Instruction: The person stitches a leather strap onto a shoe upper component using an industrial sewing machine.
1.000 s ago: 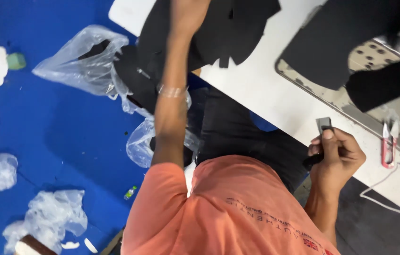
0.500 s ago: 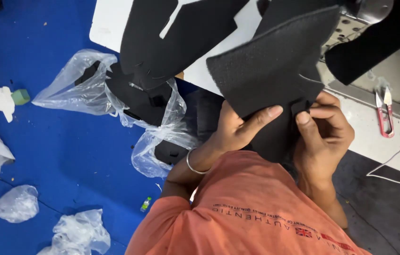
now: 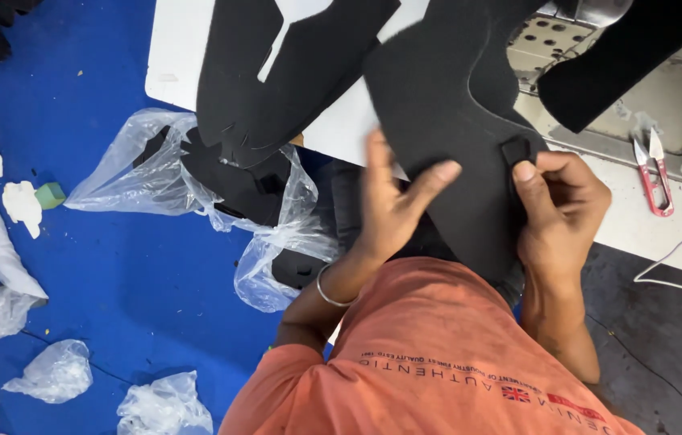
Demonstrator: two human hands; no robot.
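A large black felt-like fabric piece [image 3: 454, 105] is held up in front of me, over the edge of the white table [image 3: 341, 129]. My left hand [image 3: 397, 201] grips its lower left part, fingers spread across the cloth. My right hand [image 3: 559, 205] pinches its right edge, with the thumb pressing a small black square tab [image 3: 516, 151] against the fabric. A thin bracelet circles my left wrist. My orange shirt fills the bottom of the view.
More black cut pieces [image 3: 293, 72] lie on the table. Red-handled thread snips [image 3: 654, 173] rest on the grey sewing machine bed [image 3: 663, 105]. A clear plastic bag [image 3: 196, 185] with black pieces sits on the blue floor [image 3: 115, 282], among crumpled plastic scraps [image 3: 55, 370].
My left hand, which reached toward the black pieces a second ago, came back with the large piece. Both hands now hold it, and the piece is slightly higher and nearer than half a second ago.
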